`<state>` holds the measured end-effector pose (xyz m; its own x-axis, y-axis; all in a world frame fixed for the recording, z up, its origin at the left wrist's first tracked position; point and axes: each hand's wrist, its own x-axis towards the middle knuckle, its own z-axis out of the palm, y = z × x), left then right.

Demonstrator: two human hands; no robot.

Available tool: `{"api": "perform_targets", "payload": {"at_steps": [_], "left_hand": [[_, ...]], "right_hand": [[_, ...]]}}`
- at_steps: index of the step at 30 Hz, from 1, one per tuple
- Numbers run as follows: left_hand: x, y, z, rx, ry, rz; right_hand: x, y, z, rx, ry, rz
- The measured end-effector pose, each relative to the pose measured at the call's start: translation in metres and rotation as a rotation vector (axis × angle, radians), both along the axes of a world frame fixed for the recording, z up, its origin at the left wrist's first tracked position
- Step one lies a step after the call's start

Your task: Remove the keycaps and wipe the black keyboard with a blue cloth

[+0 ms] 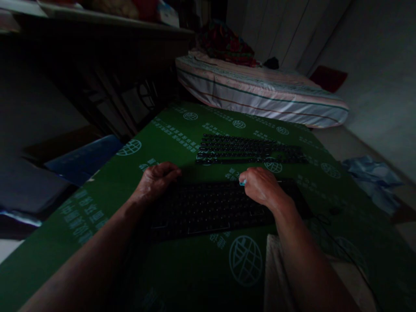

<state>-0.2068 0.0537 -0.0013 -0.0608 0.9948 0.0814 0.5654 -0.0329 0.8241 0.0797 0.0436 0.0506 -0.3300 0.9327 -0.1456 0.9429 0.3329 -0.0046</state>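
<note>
A black keyboard (208,208) lies across the table in front of me, its keycaps apparently off and small light points dotting its rows. At its far left corner is my left hand (157,177), closed, with fingers curled against the edge. Over the far right part of the board, my right hand (261,186) is closed on a small light-blue thing (242,183); most of it is hidden in the fingers, so its kind does not show. Beyond the keyboard, loose black keycaps (240,148) lie in rows.
The table has a green printed cover (162,138). A cable (344,251) runs from the keyboard's right side, past a pale cloth (274,268) under my right forearm. Behind stands a bed (260,91); a dark desk (97,34) is at left. Light is dim.
</note>
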Motion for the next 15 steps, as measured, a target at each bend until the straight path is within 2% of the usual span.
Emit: {"api": "perform_targets", "payload": {"at_steps": [8,15], "left_hand": [[0.0007,0.0010,-0.0003,0.014,-0.026,-0.011],[-0.0009,0.0017,-0.0007,0.014,-0.003,-0.017]], "right_hand": [[0.0003,0.0015,0.0003,-0.067,-0.035,-0.024],[-0.0019,0.0025,-0.0012,-0.045,0.003,-0.021]]}}
